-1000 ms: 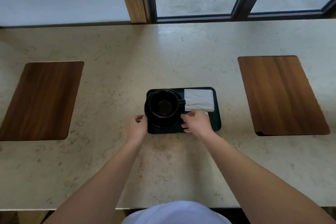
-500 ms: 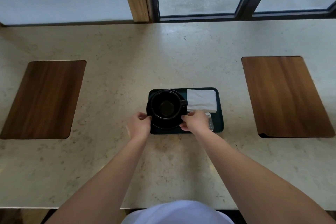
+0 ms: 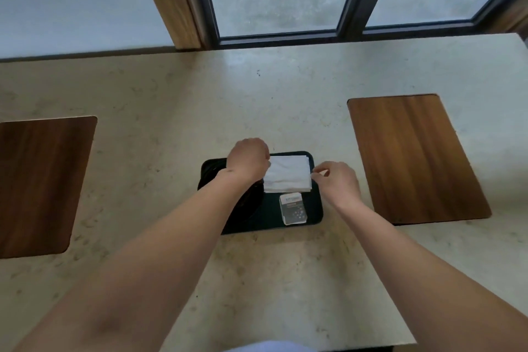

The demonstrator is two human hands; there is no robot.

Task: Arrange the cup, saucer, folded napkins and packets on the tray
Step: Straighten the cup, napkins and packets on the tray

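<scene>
Napkins [image 3: 287,176], folded and white, lie in a stack on the far right part of the dark tray [image 3: 315,210], and both hands work at their sides, probably to square the stack. The left hand [image 3: 249,159] is curled at the stack's left edge, though whether it grips I cannot tell, while the right hand [image 3: 337,180] seems to pinch the right edge. Just below lies a packet [image 3: 293,208]; the cup and saucer [image 3: 251,203] on the tray's left are mostly hidden under the left forearm
</scene>
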